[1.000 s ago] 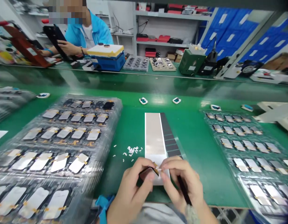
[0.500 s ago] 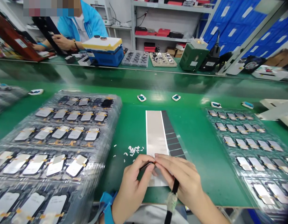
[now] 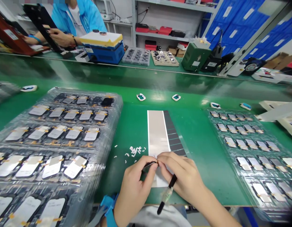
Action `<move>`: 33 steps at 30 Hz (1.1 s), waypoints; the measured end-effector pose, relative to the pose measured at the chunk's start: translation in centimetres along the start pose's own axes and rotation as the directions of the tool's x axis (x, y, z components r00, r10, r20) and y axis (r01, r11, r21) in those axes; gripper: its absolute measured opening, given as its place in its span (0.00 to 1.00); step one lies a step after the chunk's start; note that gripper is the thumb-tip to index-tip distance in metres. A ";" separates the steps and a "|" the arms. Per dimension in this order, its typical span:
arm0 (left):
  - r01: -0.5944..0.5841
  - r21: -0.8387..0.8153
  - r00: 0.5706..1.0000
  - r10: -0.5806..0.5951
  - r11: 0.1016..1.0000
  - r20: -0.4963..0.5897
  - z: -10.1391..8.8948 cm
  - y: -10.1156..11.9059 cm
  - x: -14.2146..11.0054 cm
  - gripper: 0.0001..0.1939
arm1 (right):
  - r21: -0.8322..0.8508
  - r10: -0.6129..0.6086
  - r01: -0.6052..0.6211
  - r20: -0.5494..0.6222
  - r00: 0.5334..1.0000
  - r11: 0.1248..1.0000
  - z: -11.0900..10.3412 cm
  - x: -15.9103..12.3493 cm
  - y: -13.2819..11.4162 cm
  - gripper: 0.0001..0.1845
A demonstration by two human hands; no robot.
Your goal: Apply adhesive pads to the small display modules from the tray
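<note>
My left hand (image 3: 137, 186), a blue band at its wrist, pinches a small dark-edged display module (image 3: 150, 163) between thumb and fingers. The module is tilted nearly edge-on, so most of its face is hidden. My right hand (image 3: 183, 175) meets it there, fingertips closed at the module's right end. A slim black tool (image 3: 167, 194) with clear tape wrapped round it sticks out below the right palm; its kind is unclear. Under both hands lies a strip sheet (image 3: 157, 132), beige with white edges, beside dark strips (image 3: 175, 138). White scraps (image 3: 135, 150) are scattered left of it.
A stack of clear trays (image 3: 112, 126) with display modules stands left; another clear tray (image 3: 227, 151) lies right. Small white casings (image 3: 141, 97) line the bench's far side. Across the ledge, a person in a blue jacket (image 3: 91, 19) holds a black device. A blue box (image 3: 105, 52) stands nearby.
The module has turned from showing its face to nearly edge-on. My right fingers have closed in over its end, and the black tool has swung lower and leftward. The view has shifted slightly.
</note>
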State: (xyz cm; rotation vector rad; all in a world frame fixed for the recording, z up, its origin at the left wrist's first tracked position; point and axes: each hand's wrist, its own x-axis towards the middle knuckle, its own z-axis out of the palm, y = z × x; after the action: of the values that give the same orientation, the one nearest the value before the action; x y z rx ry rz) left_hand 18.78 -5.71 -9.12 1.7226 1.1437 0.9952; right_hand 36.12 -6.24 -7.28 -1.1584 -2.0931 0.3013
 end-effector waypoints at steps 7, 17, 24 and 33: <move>0.040 -0.101 0.992 -0.027 0.994 0.126 0.2 0.4 -0.2 0.07 | 0.321 0.369 -0.460 0.306 0.878 0.828 -0.9 3.5 2.0 0.07; -0.073 -0.029 0.970 0.077 0.997 0.232 0.4 0.7 -0.2 0.06 | 0.240 0.345 -0.451 0.378 0.859 0.860 3.6 6.4 2.3 0.15; -0.050 -0.010 0.948 0.051 0.999 0.314 0.3 0.9 -0.3 0.06 | 0.203 0.306 -0.408 0.397 0.865 0.890 3.1 5.9 2.0 0.12; -0.003 -0.234 0.989 0.038 0.972 0.146 -0.3 0.5 -0.9 0.04 | 0.396 0.341 -0.464 0.344 0.875 0.792 2.5 5.6 2.1 0.06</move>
State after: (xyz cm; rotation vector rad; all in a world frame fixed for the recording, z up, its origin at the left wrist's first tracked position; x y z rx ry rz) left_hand 18.36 -6.64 -8.70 1.5934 0.8782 0.9553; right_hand 33.86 -0.17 -7.46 -1.3023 -1.7979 1.1566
